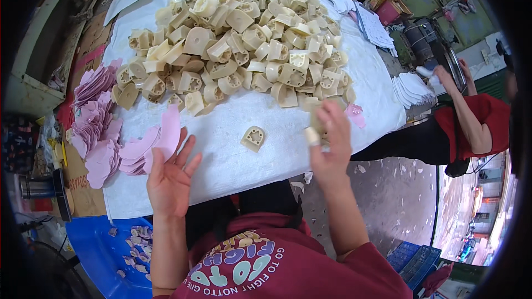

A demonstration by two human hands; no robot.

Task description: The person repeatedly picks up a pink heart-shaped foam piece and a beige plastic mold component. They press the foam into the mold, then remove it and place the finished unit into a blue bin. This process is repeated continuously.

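My left hand [173, 182] is palm up with its fingers spread. Its thumb overlaps a curved pink sheet [170, 127] at the end of a fanned row of pink pieces [136, 152]; whether it presses on the sheet I cannot tell. At the right, my blurred right hand [332, 141] has its fingers curled over a cream plastic part, mostly hidden behind them. A pale cover sits on that thumb. Between my hands, a single cream plastic part [254, 138] with a hollow, ribbed face lies on the white sheet [221, 160].
A big heap of cream parts [238, 44] covers the table's middle. Pink stacks [91, 127] line its left side; a pink scrap [355, 115] lies right. A blue tub [91, 243] with pieces stands below left. Another person [471, 116] works at the right, beside stacked white sheets [411, 89].
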